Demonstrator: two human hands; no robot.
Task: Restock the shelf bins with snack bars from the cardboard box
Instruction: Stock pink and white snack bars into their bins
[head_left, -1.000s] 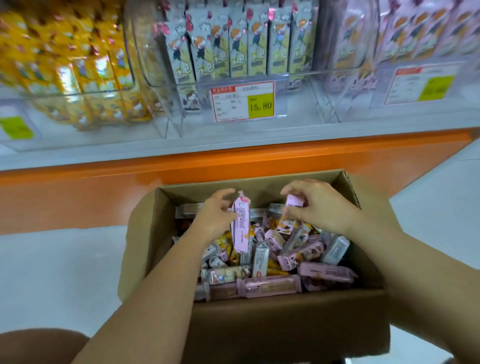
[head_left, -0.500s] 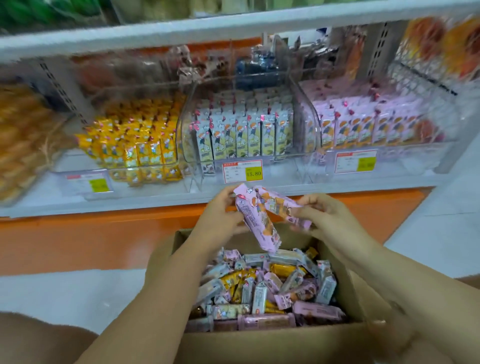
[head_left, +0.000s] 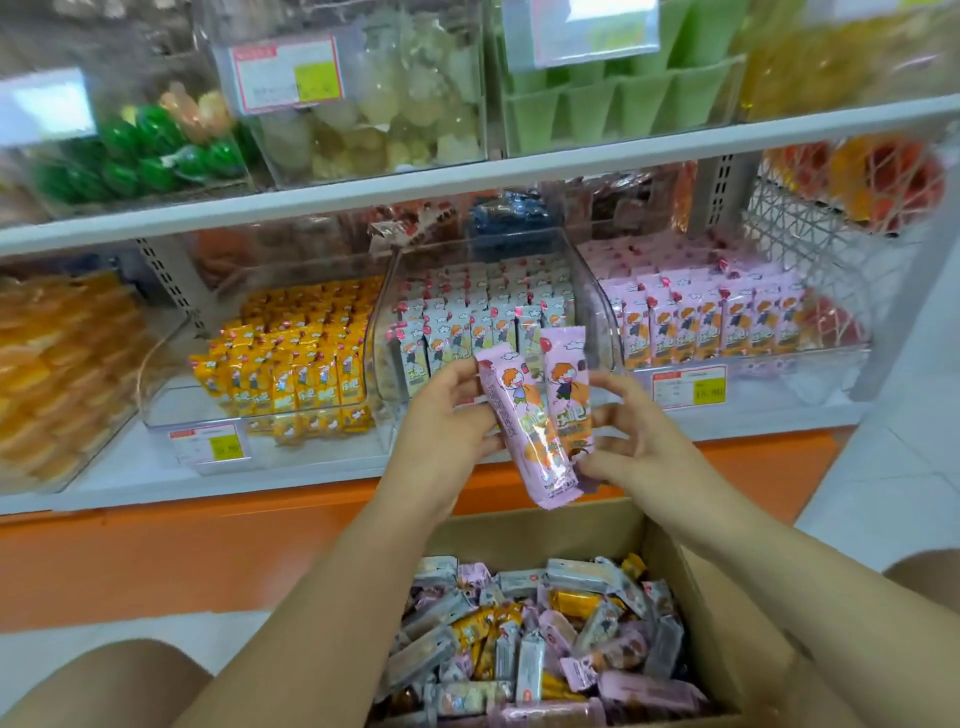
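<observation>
Both hands are raised in the middle of the frame, in front of the lower shelf. Left hand (head_left: 447, 415) is curled round one pink snack bar (head_left: 519, 431), thumb near its top; right hand (head_left: 639, 441) pinches a second pink bar (head_left: 566, 395) between its fingertips. The two bars stand roughly upright, side by side and touching. Along the bottom edge sits the open cardboard box (head_left: 535, 530), with a loose jumble of pink, grey and yellow bars (head_left: 545, 639) inside.

The step in hand looks like carrying a sorted pair from box to shelf. Matching pink packs fill the clear bin (head_left: 769, 364) at centre right, just beside the bin of grey packs (head_left: 384, 322) behind the hands. The next move probably calls for shifting both bars rightward, over that bin's front lip, and standing them upright in a row, faces forward.
</observation>
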